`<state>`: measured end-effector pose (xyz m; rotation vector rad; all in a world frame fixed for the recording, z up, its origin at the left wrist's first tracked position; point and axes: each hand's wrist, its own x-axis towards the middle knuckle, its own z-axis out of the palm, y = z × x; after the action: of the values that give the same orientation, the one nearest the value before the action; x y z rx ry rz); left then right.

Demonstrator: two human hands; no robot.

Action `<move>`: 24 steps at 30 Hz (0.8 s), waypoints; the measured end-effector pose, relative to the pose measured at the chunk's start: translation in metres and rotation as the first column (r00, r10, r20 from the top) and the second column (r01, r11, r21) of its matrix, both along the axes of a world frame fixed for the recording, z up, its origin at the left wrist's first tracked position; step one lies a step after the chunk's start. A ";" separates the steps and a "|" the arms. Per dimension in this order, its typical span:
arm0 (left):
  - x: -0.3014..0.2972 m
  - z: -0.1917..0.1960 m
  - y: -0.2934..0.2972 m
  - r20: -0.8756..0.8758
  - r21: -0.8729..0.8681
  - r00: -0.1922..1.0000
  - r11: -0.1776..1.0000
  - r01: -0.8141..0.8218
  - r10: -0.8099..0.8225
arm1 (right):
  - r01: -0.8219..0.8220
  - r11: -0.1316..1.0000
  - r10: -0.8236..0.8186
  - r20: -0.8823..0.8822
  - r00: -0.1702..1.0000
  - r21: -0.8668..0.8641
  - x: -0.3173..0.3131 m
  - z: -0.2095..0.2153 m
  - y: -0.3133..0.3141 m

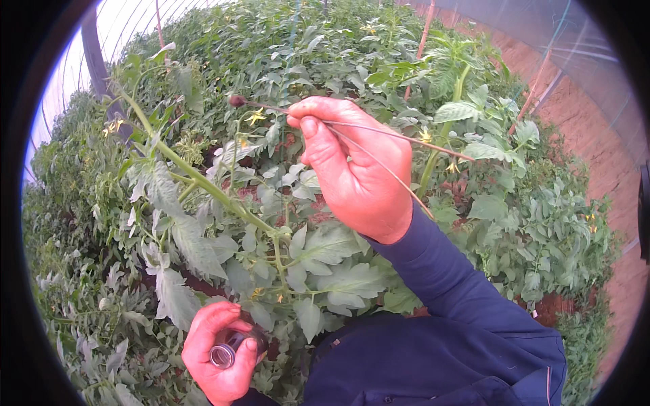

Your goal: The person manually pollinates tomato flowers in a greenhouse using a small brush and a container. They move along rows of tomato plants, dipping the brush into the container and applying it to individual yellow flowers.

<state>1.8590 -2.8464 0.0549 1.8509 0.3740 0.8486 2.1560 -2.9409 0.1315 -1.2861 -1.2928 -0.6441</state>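
Note:
My right hand (355, 166) is raised over the plants, its fingers pinched on a thin stick with a dark, rounded tip (237, 101). Two thin shafts run back past the hand; I cannot tell whether the second shaft (386, 169) is a separate stick. Just beyond the dark tip is a yellow tomato flower (256, 116). Lower left, my left hand (210, 348) is wrapped round a small jar (233, 346) with a round, shiny end showing. What is inside the jar cannot be made out. A thick tomato stem (210, 188) slants between the two hands.
Dense tomato plants (325, 54) with several yellow flowers surround me. Broad leaves (338, 277) hang between my hands. Thin poles (423, 37) and green strings rise among the plants. At the right lies a bare earth bank (582, 135) under plastic sheeting (542, 30).

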 end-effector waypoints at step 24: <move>-0.040 0.031 0.036 0.039 0.050 0.975 0.974 -0.221 0.219 | -0.132 0.991 0.131 -0.125 0.984 -0.003 0.001 0.043 0.034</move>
<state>1.8190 -2.8101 0.0858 1.8657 0.5473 1.0474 2.1574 -2.9066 0.1746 -1.2194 -1.2685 -0.4566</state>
